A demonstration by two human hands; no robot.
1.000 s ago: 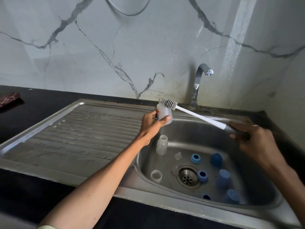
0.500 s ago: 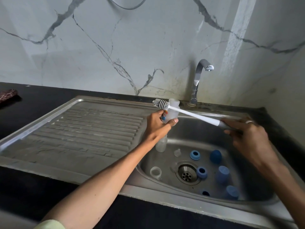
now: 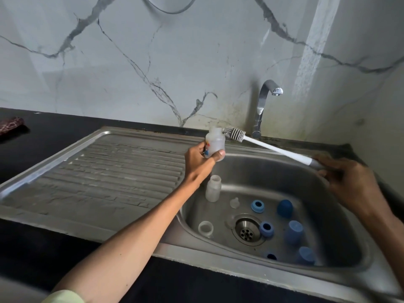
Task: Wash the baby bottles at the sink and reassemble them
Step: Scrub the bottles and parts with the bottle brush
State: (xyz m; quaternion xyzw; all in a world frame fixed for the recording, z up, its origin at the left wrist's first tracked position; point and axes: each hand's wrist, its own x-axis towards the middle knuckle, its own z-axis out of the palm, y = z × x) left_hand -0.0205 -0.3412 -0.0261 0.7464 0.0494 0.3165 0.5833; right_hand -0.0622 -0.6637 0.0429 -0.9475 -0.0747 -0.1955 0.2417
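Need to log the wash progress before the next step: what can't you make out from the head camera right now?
- Print on the held bottle: mostly covered by the left hand.
- Brush handle end: hidden inside the right hand.
- Clear teat in the sink: too small to judge clean.
- Dark cloth: cut by the left edge.

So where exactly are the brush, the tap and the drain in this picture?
bottle brush (image 3: 234, 134): head view, on its bristled head, beside the held bottle's neck.
tap (image 3: 262, 106): head view, on its chrome upright stem.
drain (image 3: 247, 231): head view, on its perforated metal strainer.
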